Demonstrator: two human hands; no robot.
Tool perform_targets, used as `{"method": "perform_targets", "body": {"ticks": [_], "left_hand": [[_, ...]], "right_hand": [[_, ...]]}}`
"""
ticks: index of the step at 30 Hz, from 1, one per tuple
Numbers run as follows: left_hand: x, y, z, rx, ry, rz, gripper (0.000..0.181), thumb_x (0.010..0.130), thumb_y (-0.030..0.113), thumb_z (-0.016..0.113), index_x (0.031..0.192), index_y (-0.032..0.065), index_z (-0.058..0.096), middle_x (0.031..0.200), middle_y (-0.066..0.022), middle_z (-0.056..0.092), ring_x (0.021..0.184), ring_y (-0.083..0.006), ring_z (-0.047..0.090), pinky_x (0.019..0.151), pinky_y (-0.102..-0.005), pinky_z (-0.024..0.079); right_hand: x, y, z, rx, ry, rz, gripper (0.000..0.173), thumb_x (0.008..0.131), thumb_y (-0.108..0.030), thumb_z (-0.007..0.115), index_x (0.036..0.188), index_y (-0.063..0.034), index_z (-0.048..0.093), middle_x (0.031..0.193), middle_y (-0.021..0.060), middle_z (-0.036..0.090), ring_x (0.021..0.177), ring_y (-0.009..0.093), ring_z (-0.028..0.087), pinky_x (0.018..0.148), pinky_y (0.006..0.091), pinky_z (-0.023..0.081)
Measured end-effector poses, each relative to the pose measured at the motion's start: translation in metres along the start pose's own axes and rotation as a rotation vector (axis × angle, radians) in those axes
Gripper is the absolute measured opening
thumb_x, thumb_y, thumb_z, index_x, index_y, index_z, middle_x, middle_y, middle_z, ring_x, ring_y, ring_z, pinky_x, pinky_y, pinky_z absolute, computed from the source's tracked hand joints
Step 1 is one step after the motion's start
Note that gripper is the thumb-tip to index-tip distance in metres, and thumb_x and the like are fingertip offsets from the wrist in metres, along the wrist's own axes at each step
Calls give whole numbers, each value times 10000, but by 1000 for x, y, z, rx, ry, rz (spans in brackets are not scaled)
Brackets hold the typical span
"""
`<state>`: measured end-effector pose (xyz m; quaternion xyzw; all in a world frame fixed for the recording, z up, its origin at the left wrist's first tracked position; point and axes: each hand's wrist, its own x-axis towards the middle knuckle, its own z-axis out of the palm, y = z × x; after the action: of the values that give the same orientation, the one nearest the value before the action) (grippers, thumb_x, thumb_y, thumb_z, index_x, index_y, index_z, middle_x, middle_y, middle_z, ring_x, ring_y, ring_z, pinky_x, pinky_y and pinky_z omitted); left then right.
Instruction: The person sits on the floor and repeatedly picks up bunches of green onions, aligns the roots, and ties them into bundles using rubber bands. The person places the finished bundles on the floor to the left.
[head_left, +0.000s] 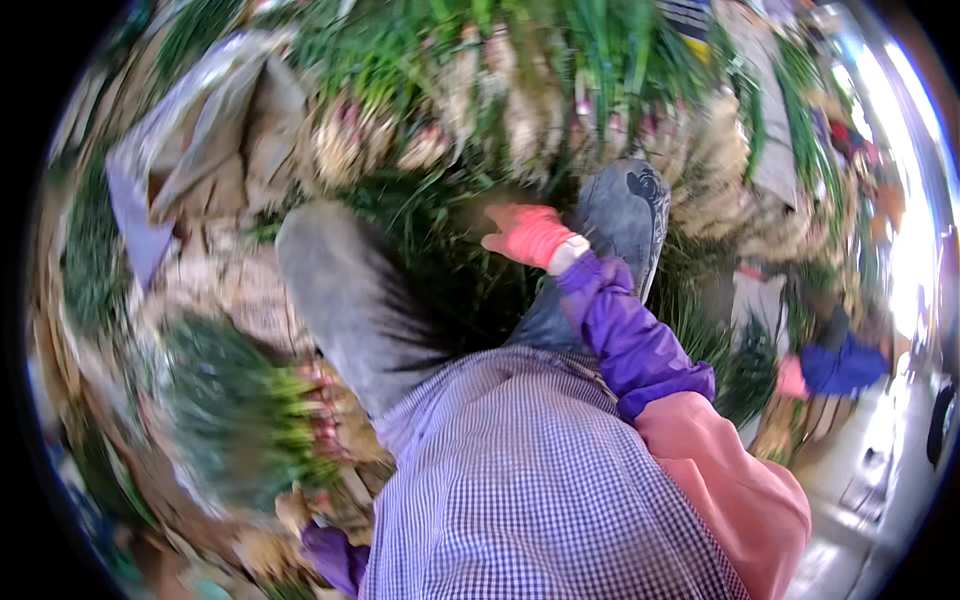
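My right hand (529, 236), in a red-pink glove, is between my knees over a dark heap of loose green leaves (450, 262). Its fingers are apart with nothing seen in them. My left hand (291, 511) reaches back at the lower left, beside a large bundle of green onions (232, 405) with reddish-white bases. Blur hides whether it grips the bundle or only touches it. Ahead of my knees, more green onions (352, 135) lie in a row, pale roots towards me and green tops away.
A crumpled woven sack (217, 142) lies at the upper left, near flattened brown sheeting (232, 285). At the right, another person's blue sleeve (844, 365) and pink-gloved hand (791, 376) are beside more greens (750, 367). Smooth grey floor (832, 510) shows at the lower right.
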<state>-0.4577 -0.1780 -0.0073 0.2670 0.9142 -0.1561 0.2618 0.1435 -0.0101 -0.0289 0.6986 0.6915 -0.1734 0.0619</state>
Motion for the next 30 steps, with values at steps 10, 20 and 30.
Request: {"method": "perform_targets", "body": {"ticks": [10, 20, 30], "left_hand": [[-46, 363, -16, -609, -64, 1318, 317, 886, 152, 634, 1148, -15, 573, 1039, -137, 656, 930, -193, 624, 820, -296, 491], [-233, 531, -48, -592, -528, 1847, 285, 947, 158, 558, 1166, -24, 566, 978, -146, 685, 902, -194, 672, 796, -284, 549], [-374, 622, 54, -39, -743, 1578, 783, 837, 259, 692, 1443, 4, 268, 1451, -228, 345, 1325, -337, 379, 1123, -391, 283]], "right_hand": [[-25, -44, 180, 42, -324, 22, 404, 796, -379, 544, 1075, -108, 656, 1227, 185, 533, 1136, 383, 526, 893, 487, 464], [-68, 37, -22, 469, 191, 308, 452, 853, -367, 564, 1227, -114, 542, 1205, 166, 595, 1054, 338, 596, 897, 418, 486], [6, 208, -131, 344, 552, 893, 637, 823, -439, 591, 1313, -63, 432, 1170, 204, 608, 1041, 394, 599, 905, 454, 471]]}}
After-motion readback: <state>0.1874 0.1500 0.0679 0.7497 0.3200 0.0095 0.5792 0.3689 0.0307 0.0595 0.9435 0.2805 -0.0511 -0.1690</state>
